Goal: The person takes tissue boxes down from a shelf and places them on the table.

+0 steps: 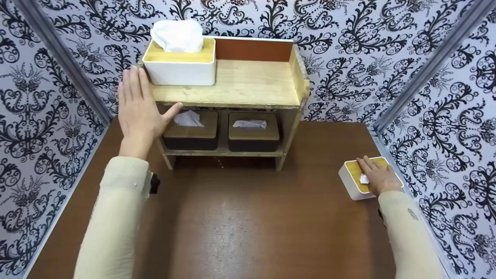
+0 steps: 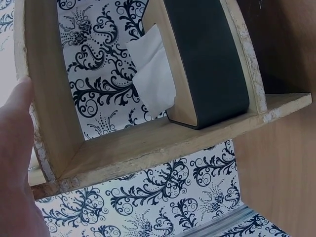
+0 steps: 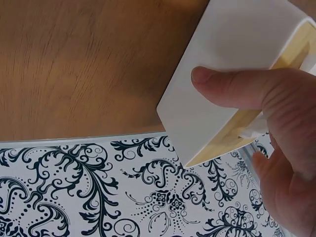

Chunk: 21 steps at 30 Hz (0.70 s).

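Note:
My left hand [image 1: 137, 100] rests at the left end of a small wooden shelf [image 1: 255, 83], its fingers straight and its thumb out along the front edge. Right beside those fingers, on the top board, stands a white tissue box [image 1: 180, 73] with a yellow lid and a tissue bunched up out of it. My right hand [image 1: 379, 177] grips another white tissue box [image 1: 350, 185] on the table at the right. Its fingers reach over the yellow lid to the far rim; the right wrist view shows the thumb [image 3: 227, 89] against the white side.
On the lower shelf sit two dark tissue boxes with wooden lids, a left one [image 1: 190, 143] and a right one [image 1: 254, 145]. Patterned walls [image 1: 348, 69] enclose the brown table [image 1: 224, 217] at the back and sides. The right-hand box is close to the right wall.

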Available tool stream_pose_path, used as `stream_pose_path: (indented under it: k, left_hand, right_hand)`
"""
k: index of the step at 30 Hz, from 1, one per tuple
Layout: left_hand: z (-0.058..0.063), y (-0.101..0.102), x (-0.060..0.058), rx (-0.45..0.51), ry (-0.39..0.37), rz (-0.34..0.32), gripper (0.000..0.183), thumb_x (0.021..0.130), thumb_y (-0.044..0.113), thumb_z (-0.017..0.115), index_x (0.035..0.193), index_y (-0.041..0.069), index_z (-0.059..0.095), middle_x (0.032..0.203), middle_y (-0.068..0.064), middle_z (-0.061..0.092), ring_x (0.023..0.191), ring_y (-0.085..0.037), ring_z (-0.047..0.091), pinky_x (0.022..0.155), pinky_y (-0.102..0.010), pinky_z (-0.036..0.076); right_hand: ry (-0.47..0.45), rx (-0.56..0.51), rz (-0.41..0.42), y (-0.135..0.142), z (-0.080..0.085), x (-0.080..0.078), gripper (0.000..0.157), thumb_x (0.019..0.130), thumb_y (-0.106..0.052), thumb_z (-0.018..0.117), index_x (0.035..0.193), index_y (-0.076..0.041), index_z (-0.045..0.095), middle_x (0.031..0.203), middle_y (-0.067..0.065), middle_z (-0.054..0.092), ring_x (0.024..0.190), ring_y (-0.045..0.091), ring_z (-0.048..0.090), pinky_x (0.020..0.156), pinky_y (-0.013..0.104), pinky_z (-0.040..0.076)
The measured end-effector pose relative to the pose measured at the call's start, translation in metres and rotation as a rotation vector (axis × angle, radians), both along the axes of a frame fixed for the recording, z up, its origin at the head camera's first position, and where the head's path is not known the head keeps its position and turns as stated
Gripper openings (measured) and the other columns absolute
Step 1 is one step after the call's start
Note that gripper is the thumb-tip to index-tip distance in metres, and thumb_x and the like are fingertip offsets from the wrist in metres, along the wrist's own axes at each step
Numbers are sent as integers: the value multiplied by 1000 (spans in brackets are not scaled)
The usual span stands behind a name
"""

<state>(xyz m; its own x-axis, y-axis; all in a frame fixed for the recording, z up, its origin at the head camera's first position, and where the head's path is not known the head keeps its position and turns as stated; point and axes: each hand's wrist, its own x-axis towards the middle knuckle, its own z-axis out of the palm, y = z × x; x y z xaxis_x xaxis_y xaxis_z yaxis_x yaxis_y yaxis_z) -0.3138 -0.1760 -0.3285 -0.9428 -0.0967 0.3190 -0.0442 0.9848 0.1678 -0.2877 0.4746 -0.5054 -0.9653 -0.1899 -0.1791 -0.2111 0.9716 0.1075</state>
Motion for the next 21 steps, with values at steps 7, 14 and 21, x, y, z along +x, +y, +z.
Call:
stream_pose_path:
  k: [7, 14, 21]
  left_hand:
    - [-1, 3, -1, -5, 12, -12, 118, 83, 81, 39, 153, 7, -21, 162, -12, -24, 151, -30, -19, 125, -44, -11]
    - [0, 0, 0, 6, 10, -9, 118, 83, 82, 38, 153, 7, -22, 162, -12, -24, 151, -30, -20, 125, -44, -12]
    - [-1, -1, 1, 17, 31, -15, 117, 84, 79, 42, 154, 7, -18, 163, -13, -20, 152, -30, -16, 125, -43, -10]
  right_hand:
    - [2, 19, 11, -4, 10, 13, 82, 80, -2, 64, 152, -4, 24, 154, 30, 26, 139, 51, 29, 111, 73, 22]
    - [-57, -75, 33, -10, 13, 11, 127, 57, -24, 87, 157, -9, 10, 157, 33, 14, 142, 54, 18, 115, 72, 10]
    - [-33, -159, 94, -42, 33, 9, 131, 55, -36, 92, 155, -6, 14, 158, 33, 13, 142, 56, 17, 115, 71, 10]
